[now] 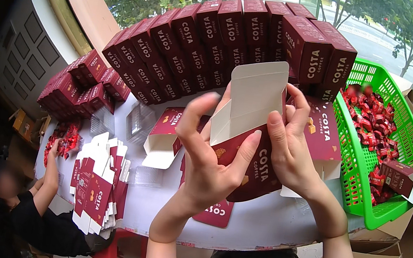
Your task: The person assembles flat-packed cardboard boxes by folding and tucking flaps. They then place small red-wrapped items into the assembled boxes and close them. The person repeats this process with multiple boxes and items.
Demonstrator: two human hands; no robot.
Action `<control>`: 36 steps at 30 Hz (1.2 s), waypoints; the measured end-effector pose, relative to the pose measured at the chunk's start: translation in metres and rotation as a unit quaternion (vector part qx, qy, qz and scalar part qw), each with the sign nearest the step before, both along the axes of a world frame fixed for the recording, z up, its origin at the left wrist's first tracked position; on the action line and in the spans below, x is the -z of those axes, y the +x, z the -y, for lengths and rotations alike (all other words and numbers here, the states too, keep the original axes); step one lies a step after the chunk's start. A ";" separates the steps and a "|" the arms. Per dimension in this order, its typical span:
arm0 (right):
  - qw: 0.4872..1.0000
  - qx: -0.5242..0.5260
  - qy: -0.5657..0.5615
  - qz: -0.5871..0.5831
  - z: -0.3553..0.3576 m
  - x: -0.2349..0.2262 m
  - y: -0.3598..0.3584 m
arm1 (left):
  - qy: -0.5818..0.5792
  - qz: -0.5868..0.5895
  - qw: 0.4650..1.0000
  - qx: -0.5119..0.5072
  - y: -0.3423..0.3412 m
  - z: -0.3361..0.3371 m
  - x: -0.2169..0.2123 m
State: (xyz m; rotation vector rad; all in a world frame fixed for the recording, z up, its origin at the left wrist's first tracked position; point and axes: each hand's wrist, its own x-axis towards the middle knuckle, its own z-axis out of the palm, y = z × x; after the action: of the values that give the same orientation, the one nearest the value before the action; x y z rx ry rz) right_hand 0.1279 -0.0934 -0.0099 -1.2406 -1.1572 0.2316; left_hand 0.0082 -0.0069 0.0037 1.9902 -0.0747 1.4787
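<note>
An unsealed maroon carton (257, 96), white inside with its flap standing up, is held in front of me. Its left side is gripped by my left hand (212, 164), thumb on the front and index finger raised off it. Around the right side close the fingers of my right hand (294, 146), the thumb near the opening. Beneath and beside the hands lie another open maroon carton (163, 139) on the left and one (324, 135) on the right. Under the held carton a flat maroon piece (215, 215) rests on the table. What is inside the held carton is hidden.
Stacked maroon cartons (213, 40) line the table's far side. A green basket (351, 170) of red-wrapped pieces (371, 123) stands right. Flattened cartons (98, 182) and clear plastic trays (139, 122) lie left. Another person's hand (54, 147) touches red packets (71, 136).
</note>
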 end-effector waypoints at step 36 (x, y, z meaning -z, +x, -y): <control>0.985 0.003 0.172 -0.014 0.017 -0.007 -0.007 | -0.089 0.058 0.971 0.213 0.008 -0.005 0.027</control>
State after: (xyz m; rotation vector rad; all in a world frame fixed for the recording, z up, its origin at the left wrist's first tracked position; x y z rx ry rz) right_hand 0.1214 -0.1105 -0.0026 -0.9333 -1.1144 0.0409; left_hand 0.0158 -0.0016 -0.0237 1.6179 -0.3819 1.2681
